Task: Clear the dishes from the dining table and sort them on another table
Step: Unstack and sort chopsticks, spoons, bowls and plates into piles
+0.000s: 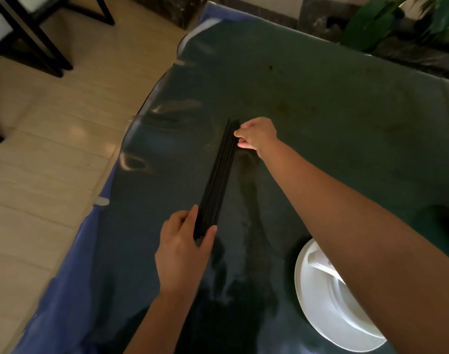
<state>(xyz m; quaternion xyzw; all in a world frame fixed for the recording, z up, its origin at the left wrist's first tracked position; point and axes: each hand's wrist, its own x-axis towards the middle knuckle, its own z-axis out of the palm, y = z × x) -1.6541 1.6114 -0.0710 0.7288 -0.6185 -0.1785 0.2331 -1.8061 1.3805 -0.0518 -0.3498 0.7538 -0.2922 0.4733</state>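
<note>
Squaring up a bundle of long black chopsticks [215, 180] on the dark glossy table [320, 103].
Left hand [185, 249] gripping the near end, right hand [256, 134] pinching the far end; next, likely releasing them beside the stacked white plates [318, 297].

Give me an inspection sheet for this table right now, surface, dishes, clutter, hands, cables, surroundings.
Surface: dark glossy table with a blue edge, a few faint stains.
Job's things: bundle of black chopsticks lying on the table; white plates stacked at the near right, a white spoon on top.
Clutter: nothing seen.
Hands: left hand grips the chopsticks' near end; right hand touches their far end.
Cables: nothing seen.
Surroundings: beige tiled floor, dark chair at far left, green plant behind the table.
</note>
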